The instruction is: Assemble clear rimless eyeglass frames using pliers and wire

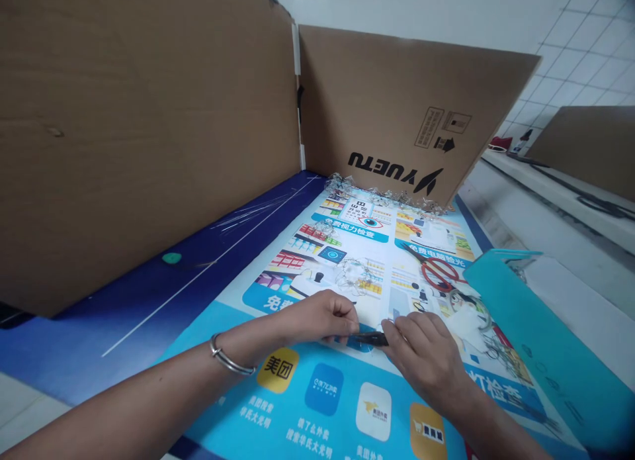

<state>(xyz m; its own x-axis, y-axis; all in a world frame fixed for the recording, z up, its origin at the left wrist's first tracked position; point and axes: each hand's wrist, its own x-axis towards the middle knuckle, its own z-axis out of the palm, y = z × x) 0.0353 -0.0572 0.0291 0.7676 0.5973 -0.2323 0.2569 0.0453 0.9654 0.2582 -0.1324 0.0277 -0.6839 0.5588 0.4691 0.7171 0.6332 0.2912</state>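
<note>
My left hand (331, 318), with a silver bangle on its wrist, has its fingers closed in a pinch; what they hold is too small to make out. Close beside it, my right hand (425, 346) grips a dark, narrow tool (371, 339) that looks like small pliers. The tool's tip points at the left fingertips, and the gap between the two is hard to judge. Just beyond the hands lies a loose tangle of thin wire-like pieces (358, 275). Scissors with red handles (439, 275) rest on the printed poster (310, 321) beyond my right hand.
Tall cardboard panels (163, 129) stand on the left and at the back (387, 96). Along the back panel's foot runs a row of shiny wire-like pieces (397, 198). A teal folder or box (540, 341) lies at the right. A green piece (171, 258) sits on the left.
</note>
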